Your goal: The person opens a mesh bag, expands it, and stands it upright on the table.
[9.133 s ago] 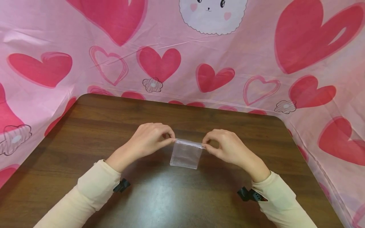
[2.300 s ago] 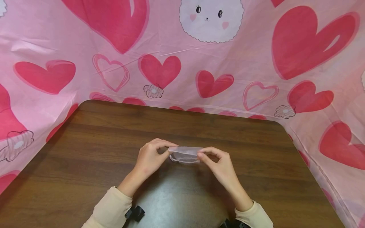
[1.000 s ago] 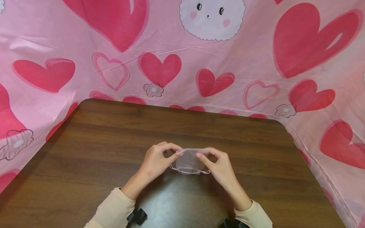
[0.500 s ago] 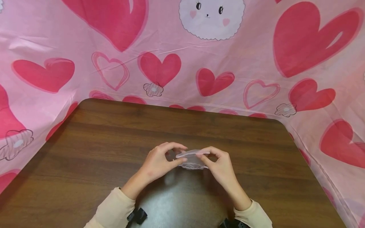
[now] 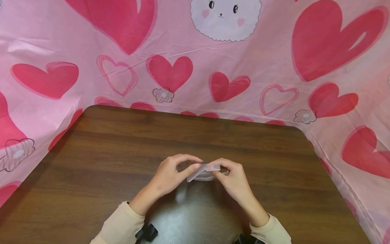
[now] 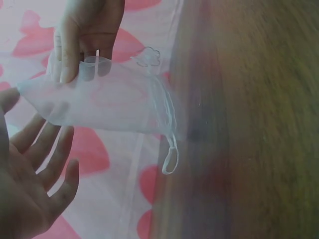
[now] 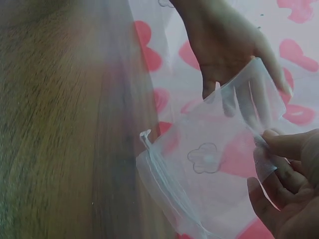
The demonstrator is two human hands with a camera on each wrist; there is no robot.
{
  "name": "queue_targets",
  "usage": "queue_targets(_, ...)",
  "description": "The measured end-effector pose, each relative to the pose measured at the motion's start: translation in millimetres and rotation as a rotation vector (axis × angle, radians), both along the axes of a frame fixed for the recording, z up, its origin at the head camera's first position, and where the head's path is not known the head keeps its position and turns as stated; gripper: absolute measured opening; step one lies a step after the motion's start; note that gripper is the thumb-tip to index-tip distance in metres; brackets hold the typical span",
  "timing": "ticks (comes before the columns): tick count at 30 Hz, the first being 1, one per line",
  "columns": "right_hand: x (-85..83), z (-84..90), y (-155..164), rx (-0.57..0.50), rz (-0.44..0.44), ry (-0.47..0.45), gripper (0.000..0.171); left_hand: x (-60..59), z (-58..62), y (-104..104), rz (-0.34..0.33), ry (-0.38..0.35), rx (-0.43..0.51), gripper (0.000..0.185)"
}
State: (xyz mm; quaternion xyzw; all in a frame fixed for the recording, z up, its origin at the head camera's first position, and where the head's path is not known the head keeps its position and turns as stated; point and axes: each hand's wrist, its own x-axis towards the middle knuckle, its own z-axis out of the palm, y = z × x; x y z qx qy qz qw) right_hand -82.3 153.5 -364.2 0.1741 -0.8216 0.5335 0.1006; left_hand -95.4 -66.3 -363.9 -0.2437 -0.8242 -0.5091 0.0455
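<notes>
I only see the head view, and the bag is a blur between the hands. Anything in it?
Observer: The wrist views look straight through the sheer bag; nothing shows inside.
Operator: Where's the drawstring?
Observer: Its loop hangs free from the gathered end, on the side toward the table.
Operator: And the right hand's hold?
Observer: The right hand pinches the plain end, away from the drawstring.

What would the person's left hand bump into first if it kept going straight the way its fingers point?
Probably the right hand: the left hand points across the small sheer white drawstring pouch both pinch, though depth is unclear.
</notes>
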Motion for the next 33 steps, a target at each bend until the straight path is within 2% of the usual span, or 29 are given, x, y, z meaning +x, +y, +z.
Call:
queue_targets(5, 2.0, 1.1, -1.5, 0.010, 0.065, 0.059, 0.021, 0.9, 2.8, 2.0, 0.042, -0.009, -0.050, 0.019)
queue_targets(12, 3.5, 3.6, -3.1, 0.051, 0.045, 0.077, 0.026, 1.7, 3.9, 2.2, 0.041, -0.028, -0.056, 0.010)
queue_targets(17, 4.2, 4.1, -4.0, 0.032, 0.031, 0.073, 0.026, 1.2, 2.6, 1.9, -0.006, -0.034, -0.089, 0.013)
queue_targets(20, 4.4, 4.0, -4.5, 0.028, 0.007, 0.096, 0.025, 0.7, 1.1, 1.9, -0.039, -0.024, -0.123, 0.012)
queue_targets(23, 3.9, 4.2, -4.1, 0.019, -0.016, 0.137, 0.025, 0.1, 0.0, 2.2, -0.045, -0.017, -0.133, 0.008)
queue_targets(30, -0.2, 5.4, -1.8, -0.006, -0.047, 0.245, 0.030, -0.4, -0.9, 1.7, 0.040, -0.060, -0.088, 0.009)
queue_targets(33, -1.3, 5.9, -1.5, -0.024, -0.075, 0.254, 0.031, -1.4, -1.4, 2.1, 0.082, -0.060, -0.053, 0.008)
